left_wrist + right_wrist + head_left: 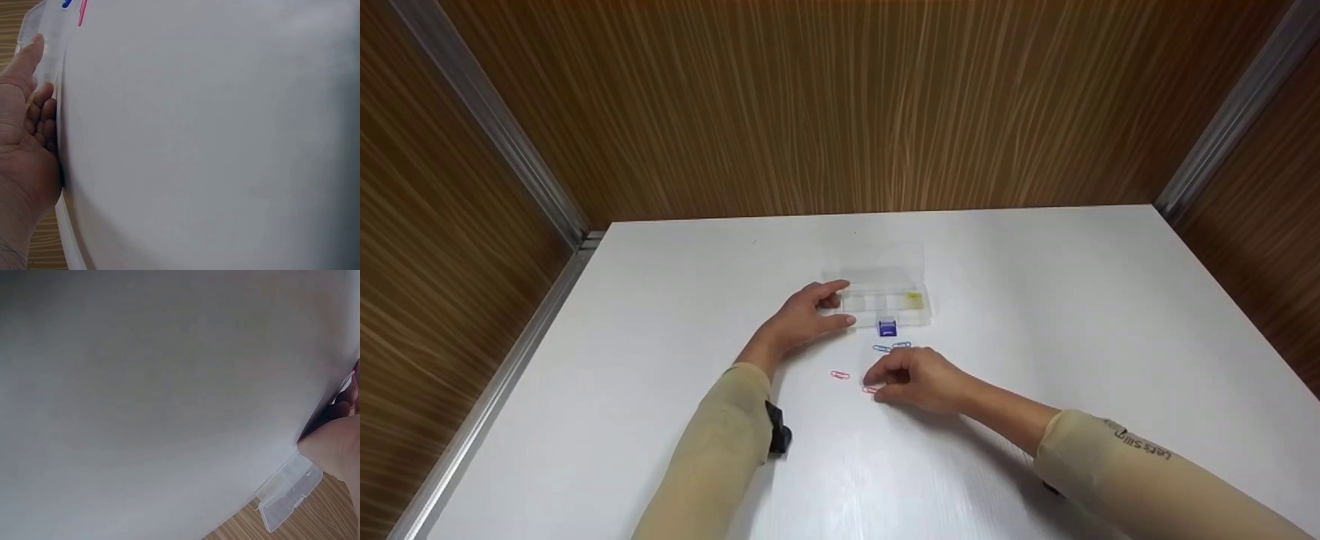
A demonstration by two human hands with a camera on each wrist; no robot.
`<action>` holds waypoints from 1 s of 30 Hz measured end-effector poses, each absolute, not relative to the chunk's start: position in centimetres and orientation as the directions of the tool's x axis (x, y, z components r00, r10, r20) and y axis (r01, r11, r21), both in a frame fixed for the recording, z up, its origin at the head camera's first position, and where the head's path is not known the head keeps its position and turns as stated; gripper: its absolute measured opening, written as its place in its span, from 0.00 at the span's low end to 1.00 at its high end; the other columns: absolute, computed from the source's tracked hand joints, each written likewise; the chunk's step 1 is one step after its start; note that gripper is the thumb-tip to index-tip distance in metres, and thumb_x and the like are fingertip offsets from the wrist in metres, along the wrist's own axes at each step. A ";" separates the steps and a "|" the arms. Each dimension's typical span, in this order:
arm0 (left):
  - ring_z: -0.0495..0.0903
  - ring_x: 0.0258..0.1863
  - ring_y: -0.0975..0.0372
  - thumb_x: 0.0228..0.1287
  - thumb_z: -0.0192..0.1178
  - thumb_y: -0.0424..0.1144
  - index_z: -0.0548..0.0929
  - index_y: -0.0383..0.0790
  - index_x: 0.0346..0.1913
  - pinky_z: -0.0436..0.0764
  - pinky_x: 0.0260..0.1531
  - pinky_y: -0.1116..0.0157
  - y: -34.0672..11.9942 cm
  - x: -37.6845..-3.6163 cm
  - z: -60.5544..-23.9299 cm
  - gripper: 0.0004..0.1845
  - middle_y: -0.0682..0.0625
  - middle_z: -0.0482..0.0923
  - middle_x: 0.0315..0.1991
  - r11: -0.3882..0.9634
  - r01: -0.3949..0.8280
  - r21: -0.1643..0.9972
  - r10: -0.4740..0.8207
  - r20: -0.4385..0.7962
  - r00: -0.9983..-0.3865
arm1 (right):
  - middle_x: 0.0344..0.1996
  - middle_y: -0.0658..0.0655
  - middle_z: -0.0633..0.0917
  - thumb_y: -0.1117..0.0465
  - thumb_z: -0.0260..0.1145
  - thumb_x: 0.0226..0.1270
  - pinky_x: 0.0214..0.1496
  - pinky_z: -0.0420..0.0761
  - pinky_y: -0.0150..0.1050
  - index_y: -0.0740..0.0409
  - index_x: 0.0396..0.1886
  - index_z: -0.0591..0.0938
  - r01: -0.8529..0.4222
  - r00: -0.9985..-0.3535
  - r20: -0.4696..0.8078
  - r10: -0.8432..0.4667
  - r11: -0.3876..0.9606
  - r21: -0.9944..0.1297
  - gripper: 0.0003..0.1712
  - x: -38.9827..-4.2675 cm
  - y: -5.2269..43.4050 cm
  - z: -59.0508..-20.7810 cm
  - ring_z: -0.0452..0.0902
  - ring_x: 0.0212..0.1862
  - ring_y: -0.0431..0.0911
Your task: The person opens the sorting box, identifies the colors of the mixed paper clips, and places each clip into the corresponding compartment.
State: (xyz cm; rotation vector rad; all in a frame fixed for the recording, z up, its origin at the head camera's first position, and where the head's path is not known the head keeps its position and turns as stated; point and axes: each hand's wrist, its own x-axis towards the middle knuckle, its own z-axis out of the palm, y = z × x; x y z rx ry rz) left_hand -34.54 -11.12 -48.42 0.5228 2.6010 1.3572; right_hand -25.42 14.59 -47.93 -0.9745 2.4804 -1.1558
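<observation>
A clear plastic box [859, 319] with its lid [881, 262] raised stands mid-table. My left hand [810, 315] grips its left end, thumb at the front and forefinger behind; in the left wrist view the other fingers are curled. Something yellow [913, 297] lies in the box's right compartment. My right hand [922, 381] is low over the table, its thumb and forefinger pinching a pink paper clip [869, 389]. Another pink paper clip [840, 375] lies to its left. Two blue paper clips [882, 348] lie between that hand and the box.
A dark blue piece [888, 328], perhaps a latch, is at the box's front edge. The white table [622, 337] is bounded by a wood-grain panel [840, 112] at the back and by panels at both sides.
</observation>
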 end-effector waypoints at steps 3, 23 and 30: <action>0.72 0.59 0.55 0.69 0.73 0.48 0.74 0.49 0.78 0.68 0.68 0.55 -11.1 -34.5 -48.4 0.36 0.48 0.75 0.57 0.528 0.228 0.818 0.376 0.015 -0.926 | 0.41 0.48 0.90 0.64 0.77 0.68 0.42 0.74 0.31 0.54 0.48 0.93 -0.479 -0.746 0.067 -0.662 0.464 -0.745 0.10 -25.4 14.6 -47.9 0.73 0.39 0.39; 0.71 0.59 0.56 0.69 0.72 0.49 0.73 0.52 0.78 0.68 0.68 0.55 -11.0 -34.4 -48.4 0.37 0.49 0.74 0.58 0.536 0.195 0.821 0.359 -0.013 -0.933 | 0.37 0.43 0.88 0.64 0.77 0.68 0.45 0.75 0.33 0.50 0.43 0.94 -0.488 -0.756 0.066 -0.652 0.493 -0.720 0.07 -25.3 14.3 -48.0 0.76 0.41 0.38; 0.71 0.59 0.55 0.69 0.73 0.48 0.74 0.51 0.78 0.68 0.68 0.55 -11.0 -34.5 -48.4 0.36 0.49 0.75 0.58 0.532 0.202 0.822 0.360 -0.004 -0.933 | 0.36 0.43 0.88 0.64 0.77 0.68 0.45 0.75 0.33 0.50 0.42 0.94 -0.481 -0.759 0.061 -0.648 0.494 -0.724 0.06 -25.3 14.4 -48.1 0.76 0.41 0.38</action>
